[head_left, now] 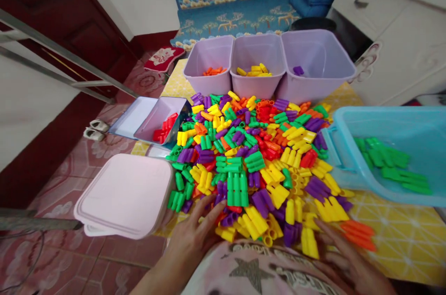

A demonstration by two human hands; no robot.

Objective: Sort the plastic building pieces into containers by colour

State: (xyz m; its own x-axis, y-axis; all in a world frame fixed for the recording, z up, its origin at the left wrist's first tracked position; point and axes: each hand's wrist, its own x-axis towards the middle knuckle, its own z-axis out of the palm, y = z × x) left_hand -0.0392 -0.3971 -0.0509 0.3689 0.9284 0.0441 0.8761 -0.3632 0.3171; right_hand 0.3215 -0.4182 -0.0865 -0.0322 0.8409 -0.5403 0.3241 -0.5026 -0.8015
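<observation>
A large heap of plastic toy pieces (237, 183), shaped like joined tubes in green, yellow, purple, orange and red, covers the middle of the table. My left hand (197, 227) rests at the heap's near left edge, fingers apart, close to purple pieces (221, 190) and a green piece (237, 189). At the near right edge, my right hand (343, 251) has its fingers stretched out beside a yellow piece (309, 241). An orange piece (358, 233) lies just beyond that hand. I see nothing held in either hand; some fingertips are partly hidden.
Behind the heap stand three lilac bins holding orange (214, 71), yellow (256, 71) and purple pieces (298, 70). A blue tub (343, 146) with green pieces is on the right. Left are a box (148, 127) with red pieces and pale lids (125, 193).
</observation>
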